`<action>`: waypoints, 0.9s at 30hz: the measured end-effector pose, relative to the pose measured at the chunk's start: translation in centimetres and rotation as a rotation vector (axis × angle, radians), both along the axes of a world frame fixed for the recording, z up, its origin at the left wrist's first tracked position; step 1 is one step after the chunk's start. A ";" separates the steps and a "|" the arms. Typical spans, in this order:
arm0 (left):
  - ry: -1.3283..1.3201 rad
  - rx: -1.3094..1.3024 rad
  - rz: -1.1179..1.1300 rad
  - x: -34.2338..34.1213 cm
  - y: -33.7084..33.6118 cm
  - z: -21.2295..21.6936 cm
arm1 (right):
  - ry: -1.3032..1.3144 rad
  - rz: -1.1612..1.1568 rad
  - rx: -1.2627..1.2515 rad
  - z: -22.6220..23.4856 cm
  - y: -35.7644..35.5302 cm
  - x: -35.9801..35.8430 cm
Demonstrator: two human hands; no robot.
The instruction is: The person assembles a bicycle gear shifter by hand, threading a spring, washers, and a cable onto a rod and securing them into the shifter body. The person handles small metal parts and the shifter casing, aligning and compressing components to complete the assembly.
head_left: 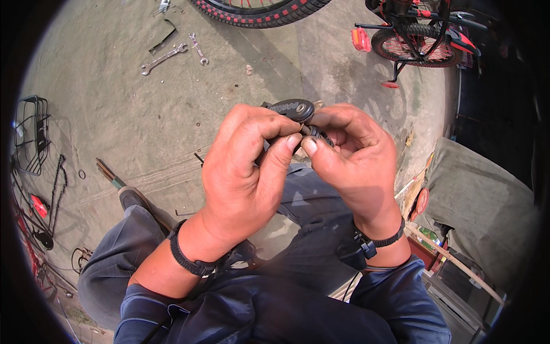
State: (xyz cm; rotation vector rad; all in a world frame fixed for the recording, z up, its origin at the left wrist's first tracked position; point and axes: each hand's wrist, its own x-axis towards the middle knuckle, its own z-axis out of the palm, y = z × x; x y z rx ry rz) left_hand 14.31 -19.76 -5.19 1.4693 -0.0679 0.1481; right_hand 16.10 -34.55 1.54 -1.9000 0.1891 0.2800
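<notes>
Held up above my lap is a small black bicycle part with a rounded end, a textured face and a round metal bolt head. My left hand is closed around its near side, thumb and forefinger pinching at the bolt end. From the other side my right hand pinches the same part, its thumb tip close to my left thumb. A ribbed dark piece shows under the right fingers. Much of the part is hidden behind my fingers, so its exact kind cannot be made out.
Two wrenches lie on the concrete ground ahead, by a bent black strip. A bicycle tyre with red blocks is at the top; a small bicycle stands at the far right. A black wire rack and chain lie left.
</notes>
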 end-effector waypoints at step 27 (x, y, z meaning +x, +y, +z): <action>-0.255 0.222 -0.074 0.9 3.0 3.4 | 0.035 -0.001 0.385 2.2 0.6 -1.4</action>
